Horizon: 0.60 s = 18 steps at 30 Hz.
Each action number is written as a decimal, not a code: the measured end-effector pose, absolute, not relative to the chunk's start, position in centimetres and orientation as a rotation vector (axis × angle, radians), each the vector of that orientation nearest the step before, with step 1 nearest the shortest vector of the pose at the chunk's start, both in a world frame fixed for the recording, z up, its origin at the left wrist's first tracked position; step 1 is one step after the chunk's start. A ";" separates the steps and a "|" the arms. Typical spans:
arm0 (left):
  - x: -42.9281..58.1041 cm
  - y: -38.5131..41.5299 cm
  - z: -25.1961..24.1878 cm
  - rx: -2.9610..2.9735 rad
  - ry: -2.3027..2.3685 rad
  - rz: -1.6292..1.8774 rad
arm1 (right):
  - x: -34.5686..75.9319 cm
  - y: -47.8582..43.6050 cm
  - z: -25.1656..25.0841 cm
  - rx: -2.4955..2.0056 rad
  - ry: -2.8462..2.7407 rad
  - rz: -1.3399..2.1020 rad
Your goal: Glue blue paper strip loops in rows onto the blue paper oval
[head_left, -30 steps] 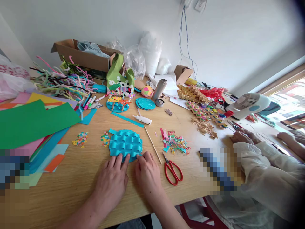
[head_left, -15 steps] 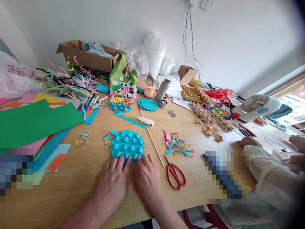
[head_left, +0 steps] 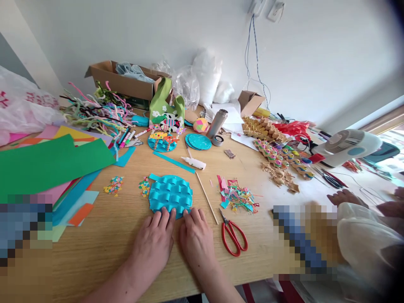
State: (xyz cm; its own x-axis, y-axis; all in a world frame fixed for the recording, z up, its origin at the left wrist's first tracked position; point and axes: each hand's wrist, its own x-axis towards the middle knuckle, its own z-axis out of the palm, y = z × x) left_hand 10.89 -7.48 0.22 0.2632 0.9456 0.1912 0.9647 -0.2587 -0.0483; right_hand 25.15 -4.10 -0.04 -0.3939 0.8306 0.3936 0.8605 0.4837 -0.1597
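A round blue paper piece (head_left: 170, 191) with rows of raised, looped strips lies on the table in front of me. My left hand (head_left: 154, 240) has its fingertips bent over the near edge, on the lowest row of loops. At the near right edge, my right hand (head_left: 196, 235) holds on with curled fingers close together. Both thumbs are mostly hidden. To the right lie a thin wooden stick (head_left: 206, 198) and red-handled scissors (head_left: 234, 235). Small paper dots (head_left: 144, 186) sit against the piece's left side. Behind it are a white glue bottle (head_left: 194, 163) and a loose blue strip (head_left: 173, 161).
Coloured paper sheets (head_left: 47, 164) cover the left side. Paper scraps (head_left: 238, 195) lie right of the stick. Farther back stand a steel bottle (head_left: 217, 123), blue discs (head_left: 198, 142) and a green bag (head_left: 164, 101). Another person's hand (head_left: 345, 198) rests at the right beyond a fan (head_left: 347, 145).
The camera view has shifted slightly, so everything sits a little lower and to the right. My left fingers have drawn back a little toward the near edge; the blue piece stays in place.
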 end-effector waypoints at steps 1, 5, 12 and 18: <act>10.9 -7.5 0.1 -2.359 -1.796 -0.190 | 25.2 -4.1 -0.1 -1.427 -2.271 -0.039; 11.0 -7.4 -0.1 -2.320 -1.740 -0.254 | 25.4 -4.1 -0.1 -1.473 -2.116 0.190; 10.9 -7.6 -0.6 -2.280 -1.693 -0.381 | 25.6 -4.1 0.1 -1.471 -1.978 0.244; 10.9 -7.7 -1.2 -2.269 -1.668 -0.395 | 25.3 -4.3 0.0 -1.505 -2.135 0.134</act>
State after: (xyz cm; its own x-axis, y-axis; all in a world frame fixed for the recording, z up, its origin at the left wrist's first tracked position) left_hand 10.95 -7.67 -1.18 0.2893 0.8747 0.3889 0.9562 -0.2832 -0.0743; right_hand 25.28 -4.35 -0.01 -0.2477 0.9016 0.3547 0.8503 0.3778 -0.3665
